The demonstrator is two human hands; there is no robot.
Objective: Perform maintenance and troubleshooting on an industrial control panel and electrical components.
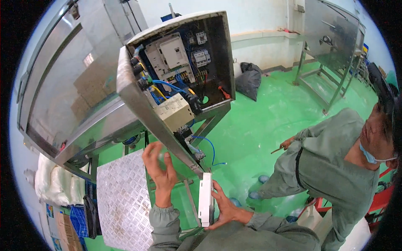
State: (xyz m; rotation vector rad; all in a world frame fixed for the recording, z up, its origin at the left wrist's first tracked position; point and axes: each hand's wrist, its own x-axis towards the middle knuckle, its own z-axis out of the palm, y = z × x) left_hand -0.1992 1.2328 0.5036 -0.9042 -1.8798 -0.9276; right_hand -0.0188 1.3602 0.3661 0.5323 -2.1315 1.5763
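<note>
A white rectangular plastic device (204, 198) is held on edge in my right hand (224, 208), fingers wrapped round its side. My left hand (160, 169) is raised with bent fingers apart and nothing visible in them, beside the lower frame of a steel electrical enclosure (122, 73). The open enclosure holds a white panel (171, 51), switches and coloured wires. A beige boxy component (174, 112) sits at its lower front edge, and smaller dark parts (186, 138) with a loose blue wire hang below it.
A co-worker (328, 159) in grey-green coveralls stands at right holding a thin tool (276, 150). A chequered metal platform (119, 196), white sacks (60, 180) and a blue crate (77, 221) are at lower left. A steel stand (331, 37) and black bag (249, 79) stand behind, on green floor.
</note>
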